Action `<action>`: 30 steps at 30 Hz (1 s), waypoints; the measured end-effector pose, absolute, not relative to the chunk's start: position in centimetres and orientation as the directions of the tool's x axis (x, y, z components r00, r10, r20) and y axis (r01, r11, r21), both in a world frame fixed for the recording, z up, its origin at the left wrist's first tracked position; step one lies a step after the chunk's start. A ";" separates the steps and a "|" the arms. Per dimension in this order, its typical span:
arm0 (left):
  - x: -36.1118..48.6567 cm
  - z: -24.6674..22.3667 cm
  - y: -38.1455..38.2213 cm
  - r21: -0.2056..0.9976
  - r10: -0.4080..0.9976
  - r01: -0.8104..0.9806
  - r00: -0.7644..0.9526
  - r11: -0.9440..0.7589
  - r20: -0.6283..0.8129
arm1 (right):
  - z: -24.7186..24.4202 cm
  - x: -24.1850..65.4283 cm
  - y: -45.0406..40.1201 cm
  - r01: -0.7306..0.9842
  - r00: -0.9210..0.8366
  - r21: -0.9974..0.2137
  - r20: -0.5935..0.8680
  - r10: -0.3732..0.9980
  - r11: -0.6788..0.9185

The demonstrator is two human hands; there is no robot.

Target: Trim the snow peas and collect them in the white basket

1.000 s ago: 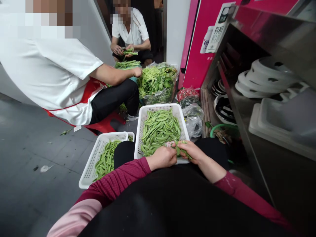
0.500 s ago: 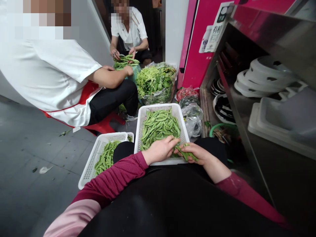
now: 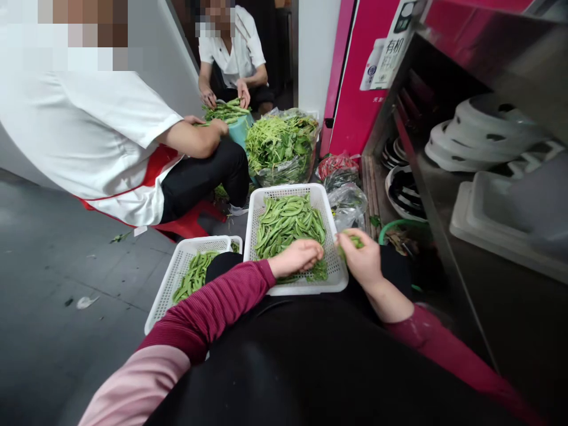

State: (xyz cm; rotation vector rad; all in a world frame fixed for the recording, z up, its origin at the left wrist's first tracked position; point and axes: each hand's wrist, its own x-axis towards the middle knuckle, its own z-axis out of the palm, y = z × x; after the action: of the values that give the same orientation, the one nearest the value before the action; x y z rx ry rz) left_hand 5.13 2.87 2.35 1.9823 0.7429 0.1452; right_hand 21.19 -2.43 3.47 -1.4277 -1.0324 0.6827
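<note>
On my lap stands a white perforated basket (image 3: 251, 222) holding a heap of green pea pods (image 3: 290, 219). Above the basket's near part is my left hand (image 3: 298, 258), its fingers curled together; whatever they may pinch is hidden. Just outside the basket's right edge, my right hand (image 3: 362, 260) is closed around a few pea pods (image 3: 356, 241), mostly covered by the fingers. A second white basket (image 3: 165, 287) with more pods sits on the floor by my left leg, partly hidden by my knee and sleeve.
A co-worker (image 3: 119, 130) sits at left on a red stool (image 3: 195, 219); another person (image 3: 233, 56) handles green stalks behind. Beyond the basket stands a bag of leafy greens (image 3: 284, 145). Right are plastic bags (image 3: 348, 204), a green-rimmed basket (image 3: 390, 228) and a metal shelf (image 3: 437, 231) with containers.
My hands have moved apart. The right one has risen and shifted right with the pods, its back now turned toward me; the left stays over the basket with fingers curled.
</note>
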 end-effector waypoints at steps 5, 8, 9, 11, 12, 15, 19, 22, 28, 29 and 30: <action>4.4 -2.7 1.8 0.525 0.507 0.486 0.854 -0.698 -0.116 | 2.2 25.8 -1.1 -0.402 0.711 -0.892 -0.163 0.684 0.205; 3.2 -3.4 2.7 0.248 0.589 0.599 0.799 -0.762 -0.119 | 1.9 27.2 -1.2 -0.572 0.520 -0.817 -0.298 0.800 0.068; 2.9 -3.4 3.0 0.175 0.600 0.622 0.782 -0.763 -0.168 | 1.8 26.9 -1.4 -0.613 0.432 -0.790 -0.331 0.839 0.003; 2.5 -3.5 3.5 0.108 0.576 0.621 0.769 -0.776 -0.277 | 1.5 25.6 -2.0 -0.655 0.248 -0.744 -0.377 0.892 -0.133; 2.3 -3.5 3.8 0.112 0.565 0.620 0.764 -0.777 -0.311 | 1.3 24.6 -2.2 -0.643 0.164 -0.739 -0.389 0.907 -0.200; 2.1 -3.1 4.6 0.204 0.618 0.686 0.722 -0.698 -0.312 | 0.7 21.5 -3.0 -0.442 0.003 -0.827 -0.389 0.921 -0.348; 1.7 -1.7 5.9 0.448 0.733 0.777 0.601 -0.442 -0.319 | 0.0 18.1 -3.2 0.031 -0.083 -0.916 -0.401 0.912 -0.400; 1.6 -0.2 5.9 0.674 0.742 0.731 0.507 -0.102 -0.438 | -0.7 16.5 -2.8 0.343 -0.070 -0.878 -0.380 0.922 -0.335; 2.6 2.6 3.6 0.887 0.723 0.351 0.524 0.299 -0.451 | -1.5 16.9 -2.3 0.586 0.026 -0.809 0.083 0.996 0.052; 2.8 3.0 3.3 0.897 0.722 0.304 0.535 0.320 -0.439 | -1.5 17.2 -2.4 0.597 0.017 -0.796 0.133 0.991 0.097; 2.9 3.3 3.1 0.904 0.720 0.276 0.547 0.326 -0.427 | -1.4 17.6 -2.5 0.611 0.003 -0.781 0.170 0.985 0.133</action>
State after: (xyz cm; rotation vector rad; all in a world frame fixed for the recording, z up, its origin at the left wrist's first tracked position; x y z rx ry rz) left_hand 2.85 3.12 3.30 1.2506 1.0032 0.3660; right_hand 17.59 -2.53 -1.45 -1.5593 -1.6913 0.6589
